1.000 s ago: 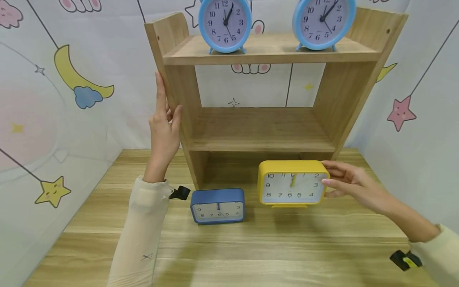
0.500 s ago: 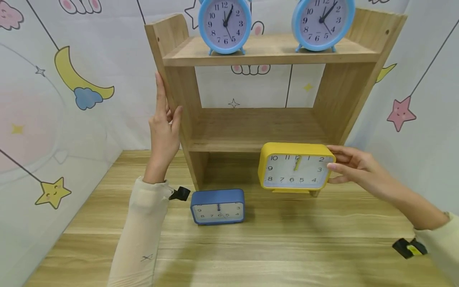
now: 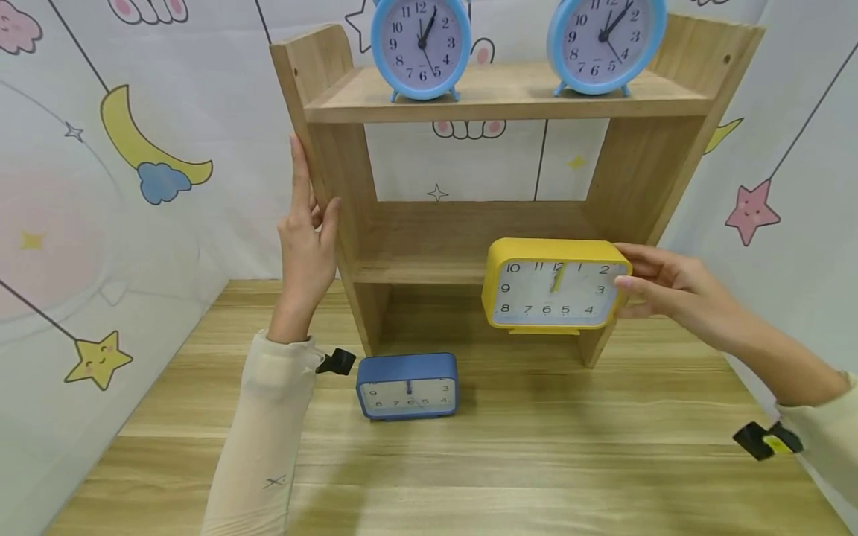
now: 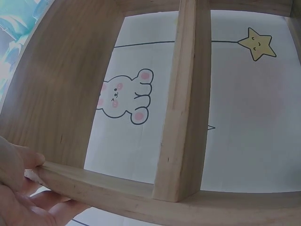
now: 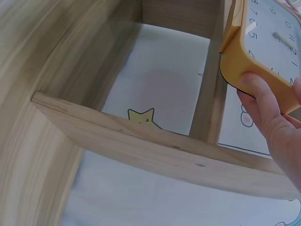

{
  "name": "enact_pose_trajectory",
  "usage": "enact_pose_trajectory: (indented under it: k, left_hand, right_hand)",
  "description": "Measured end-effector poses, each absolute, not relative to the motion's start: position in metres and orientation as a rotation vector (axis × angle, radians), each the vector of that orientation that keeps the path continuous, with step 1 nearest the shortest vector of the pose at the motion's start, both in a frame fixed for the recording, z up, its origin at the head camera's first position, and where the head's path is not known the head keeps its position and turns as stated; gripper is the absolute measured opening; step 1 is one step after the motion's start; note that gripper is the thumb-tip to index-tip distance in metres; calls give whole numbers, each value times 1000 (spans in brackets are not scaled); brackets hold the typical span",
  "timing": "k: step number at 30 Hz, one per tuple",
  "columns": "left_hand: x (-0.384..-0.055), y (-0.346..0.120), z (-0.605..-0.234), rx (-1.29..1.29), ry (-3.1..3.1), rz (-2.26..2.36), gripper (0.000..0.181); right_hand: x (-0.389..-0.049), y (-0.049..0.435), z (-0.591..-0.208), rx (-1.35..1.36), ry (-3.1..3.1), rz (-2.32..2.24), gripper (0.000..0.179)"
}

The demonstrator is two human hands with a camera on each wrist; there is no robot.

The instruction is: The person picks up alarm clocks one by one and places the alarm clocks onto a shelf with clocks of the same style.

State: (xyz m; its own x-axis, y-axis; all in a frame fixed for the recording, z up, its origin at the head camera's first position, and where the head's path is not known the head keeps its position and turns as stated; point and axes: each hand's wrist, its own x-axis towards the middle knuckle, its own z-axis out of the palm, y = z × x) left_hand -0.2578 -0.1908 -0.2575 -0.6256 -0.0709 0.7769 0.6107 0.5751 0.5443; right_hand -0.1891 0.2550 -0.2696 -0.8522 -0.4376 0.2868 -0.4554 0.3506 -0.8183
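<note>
A yellow rectangular alarm clock (image 3: 532, 290) is held up in front of the wooden shelf unit (image 3: 415, 268), its face toward the head camera. My right hand (image 3: 693, 294) pinches its right end, thumb at the front; the right wrist view has the same clock (image 5: 235, 66) beside the middle board. On the unit's left side panel is my left hand (image 3: 304, 238). In the left wrist view, that hand (image 4: 21, 200) grips the panel's edge, with the thumb on the inner side and fingers outside. A blue rectangular clock (image 3: 407, 365) stands on the table, left of the yellow one.
Two round light-blue alarm clocks, the left one (image 3: 421, 48) and the right one (image 3: 603, 48), stand on the top board. The wood-grain table (image 3: 429, 476) extends in front of the unit. White printed cloth walls (image 3: 221, 89) enclose the back and sides.
My right hand has raised the yellow clock from below the middle board's front edge to overlap that board. The left hand keeps its place on the side panel.
</note>
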Motion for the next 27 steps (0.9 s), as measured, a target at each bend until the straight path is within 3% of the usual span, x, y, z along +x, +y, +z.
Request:
enact_pose_trajectory:
  k: [27]
  left_hand:
    - [-258, -190, -259, -415, -2008, -1071, 74]
  right_hand:
    - [-208, 239, -240, 605, -2579, 1584, 56]
